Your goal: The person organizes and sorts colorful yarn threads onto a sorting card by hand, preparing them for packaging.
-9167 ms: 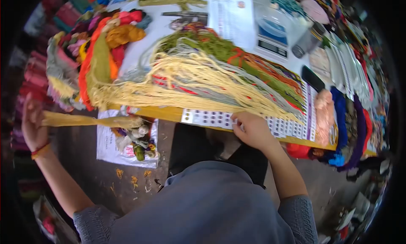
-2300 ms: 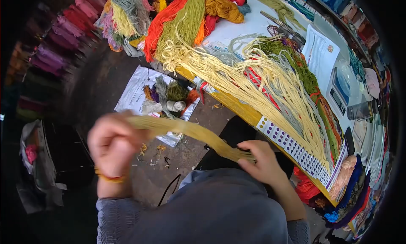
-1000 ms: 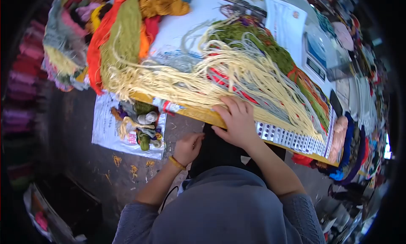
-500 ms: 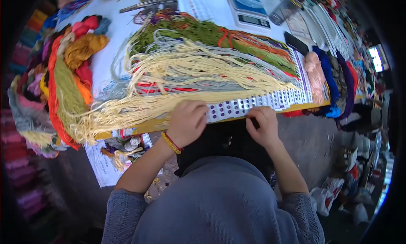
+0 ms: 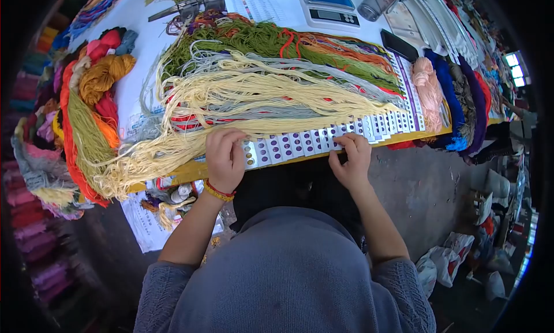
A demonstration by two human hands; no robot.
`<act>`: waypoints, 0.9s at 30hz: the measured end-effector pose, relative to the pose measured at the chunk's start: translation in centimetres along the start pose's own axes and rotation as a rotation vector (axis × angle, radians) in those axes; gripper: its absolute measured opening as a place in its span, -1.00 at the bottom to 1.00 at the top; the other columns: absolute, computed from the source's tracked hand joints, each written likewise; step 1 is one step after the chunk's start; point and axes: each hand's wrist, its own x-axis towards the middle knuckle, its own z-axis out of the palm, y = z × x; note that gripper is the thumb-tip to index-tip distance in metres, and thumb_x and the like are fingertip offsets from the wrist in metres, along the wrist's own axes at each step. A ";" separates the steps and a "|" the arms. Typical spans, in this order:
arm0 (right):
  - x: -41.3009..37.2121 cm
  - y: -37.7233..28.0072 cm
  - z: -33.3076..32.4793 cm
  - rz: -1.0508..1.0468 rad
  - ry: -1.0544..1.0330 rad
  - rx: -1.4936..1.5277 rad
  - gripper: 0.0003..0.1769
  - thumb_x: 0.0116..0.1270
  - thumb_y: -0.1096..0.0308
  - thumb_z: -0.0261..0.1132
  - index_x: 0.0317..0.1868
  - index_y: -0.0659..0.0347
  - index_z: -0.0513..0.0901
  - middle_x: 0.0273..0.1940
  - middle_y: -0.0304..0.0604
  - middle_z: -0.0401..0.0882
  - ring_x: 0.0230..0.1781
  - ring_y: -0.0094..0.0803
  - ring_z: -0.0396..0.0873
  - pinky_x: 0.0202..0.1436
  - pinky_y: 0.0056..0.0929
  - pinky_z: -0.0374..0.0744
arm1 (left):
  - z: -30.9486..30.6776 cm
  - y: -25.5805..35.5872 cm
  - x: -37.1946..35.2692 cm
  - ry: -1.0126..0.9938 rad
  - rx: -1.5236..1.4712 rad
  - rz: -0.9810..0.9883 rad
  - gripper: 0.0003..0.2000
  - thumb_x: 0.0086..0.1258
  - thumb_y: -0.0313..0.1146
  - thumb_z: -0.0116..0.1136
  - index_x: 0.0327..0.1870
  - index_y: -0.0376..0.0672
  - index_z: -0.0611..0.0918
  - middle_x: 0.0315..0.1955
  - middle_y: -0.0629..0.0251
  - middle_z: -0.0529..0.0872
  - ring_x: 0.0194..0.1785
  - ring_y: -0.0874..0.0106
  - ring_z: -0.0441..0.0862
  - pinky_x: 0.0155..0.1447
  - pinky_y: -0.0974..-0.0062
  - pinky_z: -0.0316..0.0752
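Observation:
A row of overlapping white cards with dark round spots (image 5: pixel 297 144) lies along the table's front edge. My left hand (image 5: pixel 226 154) rests at the row's left end, fingers bent over the card edge and the cream threads (image 5: pixel 242 93); what its fingertips hold, if anything, is hidden. Further right, my right hand (image 5: pixel 353 158) touches the cards with its fingertips, thumb and index finger apart. The cream threads fan across the table behind both hands, over grey and red ones, with green threads (image 5: pixel 248 38) beyond.
Coloured yarn skeins (image 5: pixel 107 73) lie at the left; a pink skein (image 5: pixel 426 88) and blue skeins are at the right. Behind are a black phone (image 5: pixel 399 45), a digital scale (image 5: pixel 334 17), a dark jar (image 5: pixel 375 7) and a metal clamp (image 5: pixel 190 5).
My left hand has moved left along the cards, uncovering more of them at that end. My right hand stays on the row, slightly further left. The view has shifted a little.

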 end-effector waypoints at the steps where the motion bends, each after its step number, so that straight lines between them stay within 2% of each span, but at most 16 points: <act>1: 0.0 0.0 0.0 -0.002 0.012 -0.010 -0.67 -0.15 0.47 0.31 -0.26 0.14 0.54 -0.24 -0.16 0.45 -0.21 -0.25 0.41 -0.12 -0.34 0.33 | -0.2 0.1 -0.2 -0.023 0.001 0.029 -0.83 0.05 -0.65 -0.01 -0.33 -0.25 0.55 -0.33 0.18 0.56 -0.20 0.22 0.46 -0.11 0.39 0.36; 3: 0.0 0.1 0.0 -0.014 0.017 -0.003 -0.68 -0.14 0.47 0.31 -0.27 0.13 0.54 -0.24 -0.16 0.45 -0.21 -0.25 0.41 -0.13 -0.34 0.32 | -0.2 0.4 -0.6 -0.041 0.007 0.062 -0.84 0.05 -0.66 -0.01 -0.35 -0.26 0.55 -0.34 0.18 0.56 -0.22 0.24 0.48 -0.13 0.41 0.38; 5: 0.0 0.2 0.0 -0.023 0.037 -0.005 -0.69 -0.14 0.47 0.31 -0.28 0.12 0.53 -0.24 -0.16 0.45 -0.22 -0.25 0.41 -0.14 -0.34 0.32 | 0.1 0.6 -0.8 -0.100 0.027 0.143 -0.85 0.00 -0.68 0.01 -0.41 -0.25 0.54 -0.41 0.18 0.56 -0.32 0.23 0.51 -0.24 0.43 0.42; 8: 0.0 0.4 -0.3 -0.018 0.016 0.055 -0.71 -0.12 0.48 0.30 -0.30 0.11 0.52 -0.26 -0.17 0.45 -0.23 -0.26 0.41 -0.17 -0.34 0.32 | 0.6 1.0 -0.6 -0.078 0.058 0.186 -0.85 -0.03 -0.69 0.02 -0.45 -0.25 0.55 -0.45 0.18 0.56 -0.38 0.23 0.52 -0.31 0.42 0.42; 11: 0.7 0.7 -1.5 -0.046 -0.040 0.158 -0.76 -0.06 0.54 0.27 -0.31 0.17 0.51 -0.31 -0.15 0.46 -0.30 -0.25 0.46 -0.23 -0.37 0.41 | 0.8 1.6 -0.4 -0.074 0.088 0.167 -0.86 -0.04 -0.69 0.03 -0.46 -0.25 0.55 -0.47 0.18 0.56 -0.39 0.24 0.53 -0.34 0.43 0.43; 15: 1.5 0.7 -3.0 0.000 -0.098 0.371 -0.86 0.04 0.61 0.21 -0.34 0.25 0.50 -0.33 -0.09 0.48 -0.33 -0.22 0.49 -0.25 -0.39 0.47 | 1.1 1.4 -0.3 -0.024 0.142 0.169 -0.86 -0.06 -0.67 0.05 -0.49 -0.22 0.54 -0.48 0.20 0.56 -0.40 0.25 0.52 -0.34 0.43 0.43; 17: 2.4 0.8 -3.0 -0.091 -0.040 0.354 -0.86 0.03 0.61 0.21 -0.36 0.25 0.49 -0.34 -0.07 0.49 -0.31 -0.21 0.49 -0.23 -0.40 0.46 | 1.0 1.4 -0.5 -0.021 0.148 0.162 -0.87 -0.06 -0.64 0.07 -0.47 -0.20 0.55 -0.47 0.20 0.55 -0.38 0.24 0.52 -0.32 0.40 0.44; 20: 3.9 0.3 -3.4 -0.123 -0.114 0.380 -0.84 0.01 0.61 0.20 -0.36 0.26 0.48 -0.34 -0.04 0.49 -0.27 -0.15 0.47 -0.18 -0.36 0.43 | 1.1 1.5 -0.5 0.003 0.180 0.136 -0.88 -0.04 -0.62 0.08 -0.46 -0.20 0.55 -0.47 0.20 0.55 -0.37 0.23 0.52 -0.30 0.40 0.44; 27: 4.1 -0.4 -1.5 -0.266 -0.150 0.362 -0.80 -0.05 0.58 0.24 -0.35 0.21 0.48 -0.35 -0.09 0.49 -0.30 -0.15 0.45 -0.22 -0.31 0.41 | 1.0 1.6 -0.6 0.111 0.190 0.073 -0.89 -0.03 -0.59 0.07 -0.46 -0.20 0.55 -0.46 0.21 0.54 -0.33 0.23 0.51 -0.25 0.39 0.44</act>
